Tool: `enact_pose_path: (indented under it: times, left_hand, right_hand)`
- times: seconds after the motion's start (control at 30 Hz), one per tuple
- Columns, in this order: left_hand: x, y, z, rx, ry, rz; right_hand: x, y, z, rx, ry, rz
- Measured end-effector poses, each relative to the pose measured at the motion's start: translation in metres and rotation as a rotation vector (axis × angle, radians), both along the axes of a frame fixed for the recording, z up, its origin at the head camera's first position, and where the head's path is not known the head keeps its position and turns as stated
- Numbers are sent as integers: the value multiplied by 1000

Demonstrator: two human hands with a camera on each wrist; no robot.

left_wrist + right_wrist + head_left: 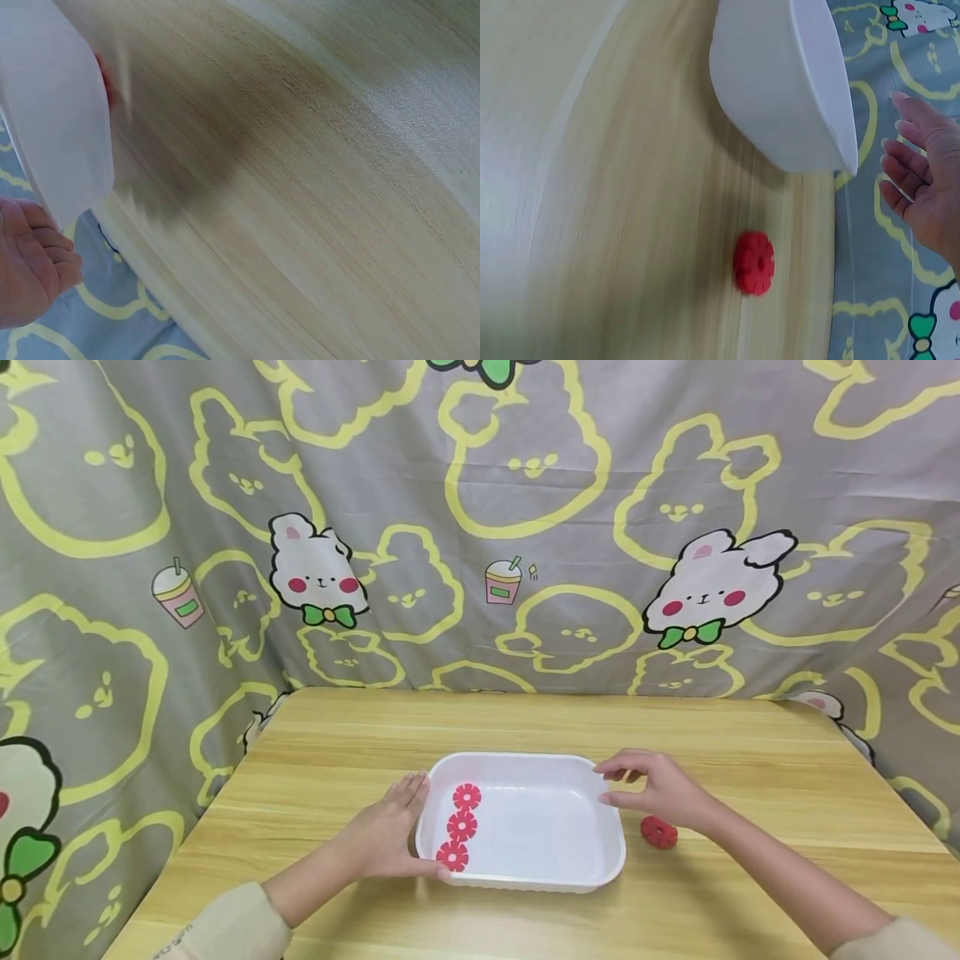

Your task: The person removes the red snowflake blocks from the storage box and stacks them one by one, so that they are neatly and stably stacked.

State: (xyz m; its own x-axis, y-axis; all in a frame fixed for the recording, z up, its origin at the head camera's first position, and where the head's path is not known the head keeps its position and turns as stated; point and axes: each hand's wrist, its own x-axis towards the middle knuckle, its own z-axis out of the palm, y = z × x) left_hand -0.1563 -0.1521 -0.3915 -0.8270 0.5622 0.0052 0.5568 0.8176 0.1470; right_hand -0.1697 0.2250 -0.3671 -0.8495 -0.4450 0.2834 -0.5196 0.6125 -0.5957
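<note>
A white plastic tray (540,881) sits on the table, with three red notched building discs (462,826) in a row along its left side. My left hand (386,827) holds the tray's left end, thumb at the front corner and fingers against the outer wall; the left wrist view shows this hand (34,262) beside the tray wall. Over the right end hovers my right hand (660,785), thumb and fingers spread and nothing in them. Below it a fourth red disc (659,832) lies on the wood, also seen as a thick red disc (754,262) in the right wrist view.
The wooden table (360,727) has a light grain and reaches back to a grey curtain (420,485) with yellow outlines and cartoon rabbits. The curtain also hangs along both sides. Beige sleeves (225,927) cover the forearms near the front edge.
</note>
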Motion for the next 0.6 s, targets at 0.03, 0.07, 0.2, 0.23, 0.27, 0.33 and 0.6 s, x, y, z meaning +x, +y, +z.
enact_pose_path:
  times: [0.03, 0.07, 0.2, 0.23, 0.27, 0.33, 0.6]
  left_hand:
    - [0, 0, 0, 0, -1, 0]
    - [0, 0, 0, -1, -1, 1]
    - [0, 1, 0, 1, -7, -2]
    - [0, 1, 1, 1, -7, -2]
    - [0, 1, 1, 1, -7, -1]
    - [1, 1, 1, 4, -8, -1]
    - [1, 1, 0, 12, 5, -3]
  right_hand:
    - [-1, -3, 0, 2, -13, 5]
    - [-1, -6, -1, 3, -24, 15]
    - [-4, -19, -2, 4, -62, 55]
    - [-5, -22, -3, 1, -67, 70]
    - [-6, -26, -3, -5, -71, 85]
    - [-6, -33, -5, -17, -75, 109]
    - [-7, -60, -13, -67, -97, 182]
